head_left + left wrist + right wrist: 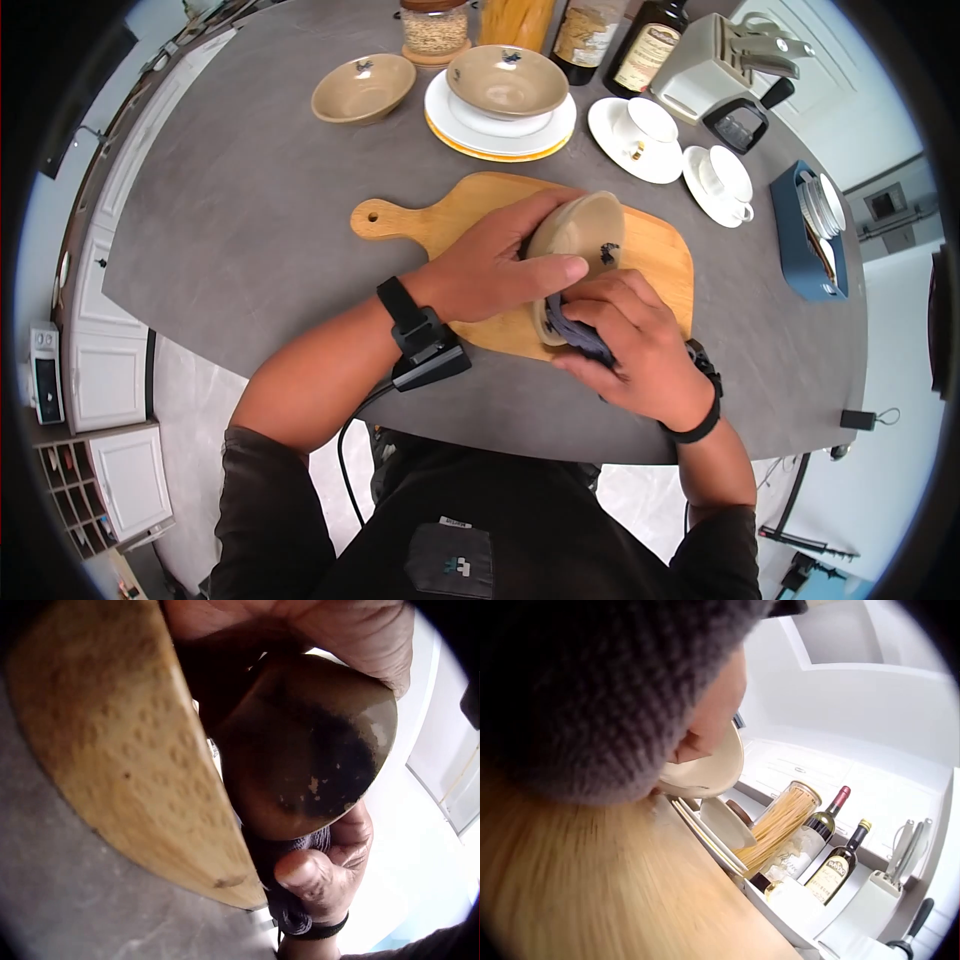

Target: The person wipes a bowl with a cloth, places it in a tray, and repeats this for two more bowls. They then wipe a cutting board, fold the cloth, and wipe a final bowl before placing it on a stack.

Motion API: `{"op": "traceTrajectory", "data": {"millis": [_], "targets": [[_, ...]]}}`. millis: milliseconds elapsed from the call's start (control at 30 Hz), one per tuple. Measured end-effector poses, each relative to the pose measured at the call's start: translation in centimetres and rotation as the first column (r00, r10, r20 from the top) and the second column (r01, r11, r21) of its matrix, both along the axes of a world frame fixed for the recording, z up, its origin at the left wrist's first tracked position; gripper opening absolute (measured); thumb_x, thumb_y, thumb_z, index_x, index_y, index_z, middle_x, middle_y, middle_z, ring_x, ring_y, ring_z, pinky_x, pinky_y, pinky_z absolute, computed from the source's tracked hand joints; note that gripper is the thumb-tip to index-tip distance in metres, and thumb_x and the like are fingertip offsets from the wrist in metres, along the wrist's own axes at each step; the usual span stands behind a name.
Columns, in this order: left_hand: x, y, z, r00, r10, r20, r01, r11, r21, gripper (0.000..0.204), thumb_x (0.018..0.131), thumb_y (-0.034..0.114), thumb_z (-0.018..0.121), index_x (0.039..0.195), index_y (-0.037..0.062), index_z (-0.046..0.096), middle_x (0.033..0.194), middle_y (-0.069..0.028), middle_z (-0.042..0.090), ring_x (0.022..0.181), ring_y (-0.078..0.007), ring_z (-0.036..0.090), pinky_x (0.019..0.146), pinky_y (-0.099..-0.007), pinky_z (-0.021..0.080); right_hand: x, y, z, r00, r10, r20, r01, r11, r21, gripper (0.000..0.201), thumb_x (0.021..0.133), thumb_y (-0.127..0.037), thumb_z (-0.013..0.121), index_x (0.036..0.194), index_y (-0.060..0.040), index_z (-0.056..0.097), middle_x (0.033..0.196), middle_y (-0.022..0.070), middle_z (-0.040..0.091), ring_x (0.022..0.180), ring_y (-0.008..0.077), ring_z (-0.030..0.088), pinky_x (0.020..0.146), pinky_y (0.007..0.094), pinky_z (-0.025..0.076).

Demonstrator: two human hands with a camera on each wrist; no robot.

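My left hand (495, 265) grips a small beige bowl (598, 225) with a dark floral mark, its thumb over the rim. The bowl is tipped on its side above a wooden cutting board (460, 215). In my right hand (640, 345) is a bunched grey-purple cloth (582, 335), held against the bowl's near rim. The left wrist view shows the bowl's underside (315, 750) with a dark patch, and the cloth (298, 844) below it. Up close in the right wrist view, the knitted cloth (615, 697) covers much of the scene.
Behind the board stand a beige bowl (362, 90) and another bowl (508, 85) on stacked plates (450, 125). White cups (650, 120) on saucers, bottles (645, 50) and a knife block (700, 70) fill the back right. A blue bin (795, 250) with dishes sits at the right.
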State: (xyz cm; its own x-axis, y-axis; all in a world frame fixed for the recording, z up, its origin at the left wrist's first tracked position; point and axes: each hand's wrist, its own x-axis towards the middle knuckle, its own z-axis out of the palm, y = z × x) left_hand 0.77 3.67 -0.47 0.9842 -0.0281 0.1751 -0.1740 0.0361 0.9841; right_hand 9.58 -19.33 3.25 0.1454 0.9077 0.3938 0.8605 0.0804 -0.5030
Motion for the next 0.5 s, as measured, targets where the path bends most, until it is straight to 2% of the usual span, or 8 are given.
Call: {"op": "traceTrajectory", "data": {"millis": [67, 167, 300, 367, 400, 467, 500], "targets": [[0.0, -0.2, -0.1, 1.000, 0.010, 0.007, -0.010, 1.000, -0.022, 0.083, 0.099, 0.048, 0.076, 0.159, -0.0024, 0.047, 0.146, -0.0166, 0.061, 0.135, -0.0240, 0.059, 0.115, -0.0403, 0.049, -0.2, 0.3, -0.6, 0.989, -0.064, 0.135, 0.060, 0.998, 0.030, 0.038, 0.074, -0.006, 0.089, 0.108, -0.0021, 0.073, 0.107, 0.0107, 0.069, 0.100, 0.0333, 0.067, 0.088, 0.0450, 0.057], [-0.1, -0.2, -0.2, 1.000, 0.022, -0.017, -0.023, 0.999, -0.044, 0.086, 0.100, 0.051, 0.076, 0.160, -0.0017, 0.045, 0.147, -0.0169, 0.060, 0.137, -0.0246, 0.058, 0.116, -0.0414, 0.049, -0.4, 0.6, -1.2, 0.973, -0.084, 0.217, 0.066, 0.994, 0.087, 0.036, 0.073, -0.004, 0.088, 0.105, -0.0026, 0.072, 0.104, 0.0103, 0.069, 0.099, 0.0315, 0.067, 0.083, 0.0440, 0.058], [0.0, -0.3, -0.7, 0.999, 0.001, 0.032, 0.001, 0.999, -0.049, 0.099, 0.096, 0.052, 0.082, 0.165, -0.0011, 0.035, 0.154, -0.0170, 0.054, 0.142, -0.0258, 0.055, 0.119, -0.0418, 0.047, -0.3, 0.5, -1.5, 0.974, -0.090, 0.207, 0.068, 0.992, 0.108, 0.035, 0.072, -0.003, 0.087, 0.104, -0.0029, 0.072, 0.100, 0.0092, 0.069, 0.094, 0.0310, 0.068, 0.078, 0.0437, 0.058], [-0.1, -0.3, -0.8, 0.998, -0.012, 0.059, 0.015, 0.998, -0.056, 0.106, 0.093, 0.052, 0.086, 0.167, -0.0009, 0.032, 0.156, -0.0170, 0.052, 0.144, -0.0261, 0.054, 0.119, -0.0417, 0.046, -0.2, 0.4, -1.5, 0.996, -0.087, 0.034, 0.081, 0.987, 0.136, 0.034, 0.073, -0.002, 0.088, 0.103, -0.0032, 0.072, 0.095, 0.0097, 0.070, 0.088, 0.0312, 0.068, 0.075, 0.0421, 0.057], [-0.1, -0.3, -0.8, 0.998, -0.003, 0.064, 0.004, 1.000, -0.002, 0.112, 0.089, 0.052, 0.090, 0.168, -0.0007, 0.029, 0.157, -0.0171, 0.050, 0.145, -0.0263, 0.053, 0.120, -0.0416, 0.046, -0.3, 0.4, -1.4, 0.996, -0.086, 0.034, 0.081, 0.987, 0.137, 0.034, 0.073, -0.002, 0.088, 0.103, -0.0032, 0.072, 0.095, 0.0097, 0.070, 0.088, 0.0312, 0.068, 0.075, 0.0421, 0.057], [0.0, -0.4, -0.7, 0.998, 0.005, 0.070, -0.009, 0.999, 0.053, 0.119, 0.085, 0.051, 0.094, 0.168, -0.0006, 0.027, 0.158, -0.0172, 0.049, 0.146, -0.0266, 0.051, 0.121, -0.0415, 0.045, -0.5, 0.3, -0.9, 0.974, -0.093, -0.204, 0.121, 0.984, 0.128, 0.033, 0.075, -0.001, 0.090, 0.103, -0.0031, 0.072, 0.094, 0.0111, 0.071, 0.084, 0.0311, 0.068, 0.074, 0.0409, 0.056], [0.0, -0.5, -0.5, 0.998, 0.000, 0.057, -0.003, 0.999, 0.044, 0.122, 0.082, 0.052, 0.095, 0.169, -0.0004, 0.026, 0.158, -0.0175, 0.049, 0.147, -0.0268, 0.051, 0.121, -0.0416, 0.045, -0.6, 0.3, -0.9, 0.975, -0.091, -0.204, 0.119, 0.984, 0.131, 0.033, 0.075, -0.001, 0.090, 0.103, -0.0031, 0.072, 0.094, 0.0111, 0.071, 0.084, 0.0311, 0.068, 0.074, 0.0409, 0.056]]}}
